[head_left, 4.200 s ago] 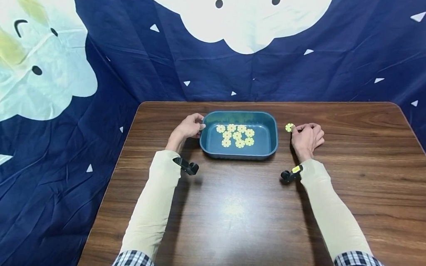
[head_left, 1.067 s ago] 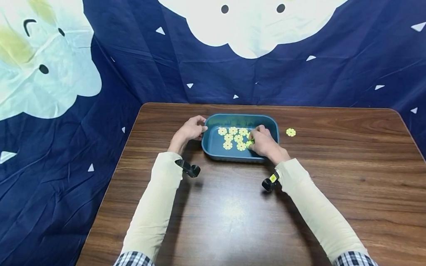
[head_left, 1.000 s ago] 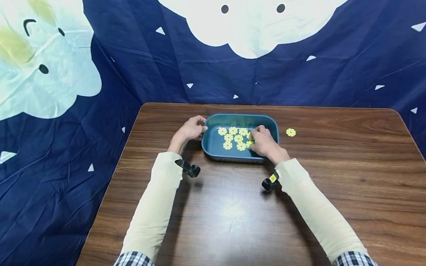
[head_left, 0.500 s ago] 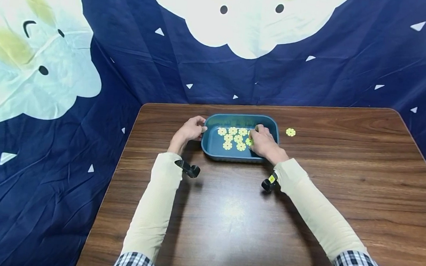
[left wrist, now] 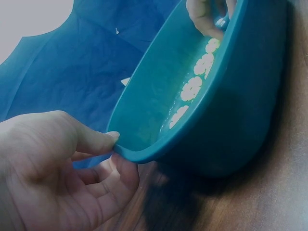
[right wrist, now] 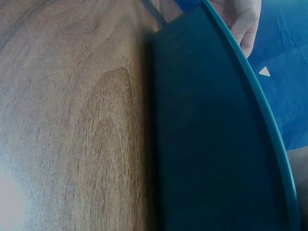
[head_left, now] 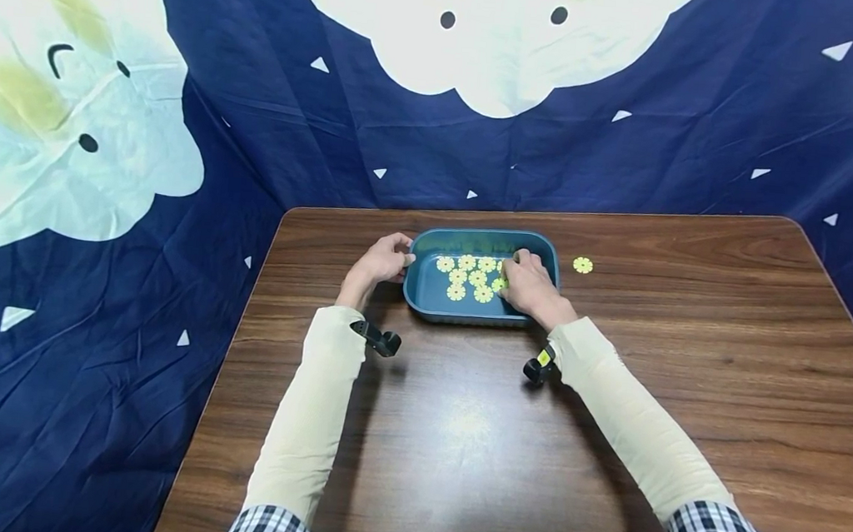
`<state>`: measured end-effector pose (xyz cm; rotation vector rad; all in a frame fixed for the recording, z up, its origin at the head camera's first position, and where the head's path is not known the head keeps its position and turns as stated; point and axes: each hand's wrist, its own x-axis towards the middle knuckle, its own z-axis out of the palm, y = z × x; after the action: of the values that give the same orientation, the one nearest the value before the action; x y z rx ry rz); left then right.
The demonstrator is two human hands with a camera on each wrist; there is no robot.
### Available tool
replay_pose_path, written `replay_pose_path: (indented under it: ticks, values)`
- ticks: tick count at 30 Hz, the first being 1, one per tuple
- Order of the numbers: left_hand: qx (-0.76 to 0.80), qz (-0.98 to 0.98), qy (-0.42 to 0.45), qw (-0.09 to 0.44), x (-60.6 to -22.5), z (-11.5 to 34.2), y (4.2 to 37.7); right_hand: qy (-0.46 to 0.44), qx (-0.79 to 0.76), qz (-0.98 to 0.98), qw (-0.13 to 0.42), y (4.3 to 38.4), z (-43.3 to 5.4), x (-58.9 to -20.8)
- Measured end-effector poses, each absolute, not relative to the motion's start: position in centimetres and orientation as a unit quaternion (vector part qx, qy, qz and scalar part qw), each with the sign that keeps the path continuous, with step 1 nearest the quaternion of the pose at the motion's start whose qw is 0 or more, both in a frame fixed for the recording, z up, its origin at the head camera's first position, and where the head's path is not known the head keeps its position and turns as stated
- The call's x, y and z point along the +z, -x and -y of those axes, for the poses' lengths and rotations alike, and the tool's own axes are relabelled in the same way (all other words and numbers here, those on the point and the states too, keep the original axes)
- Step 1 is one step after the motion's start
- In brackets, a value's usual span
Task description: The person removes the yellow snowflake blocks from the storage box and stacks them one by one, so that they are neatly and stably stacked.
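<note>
A person's left grip (head_left: 384, 258) pinches the left rim of a blue-green basin (head_left: 427, 289). Inside the basin's right end, the right grip (head_left: 532, 286) is down at a yellow flower-shaped piece (head_left: 498, 286); whether it pinches the piece cannot be told. Matching pieces (head_left: 477, 278) lie on the basin's floor. A lone yellow flower (head_left: 583, 265) rests right of the basin on the table (head_left: 661, 343).
</note>
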<state>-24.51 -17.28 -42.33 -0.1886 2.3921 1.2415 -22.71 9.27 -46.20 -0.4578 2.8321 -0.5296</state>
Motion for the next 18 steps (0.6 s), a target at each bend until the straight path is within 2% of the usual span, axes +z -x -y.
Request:
replay_pose_path:
  ticks: [18]
  values:
    - [0.454, -0.863, 0.063, 0.212, -42.35, 17.27, 24.46, 0.149, -0.175, -0.969, 0.086, 22.49, -9.27, -46.24]
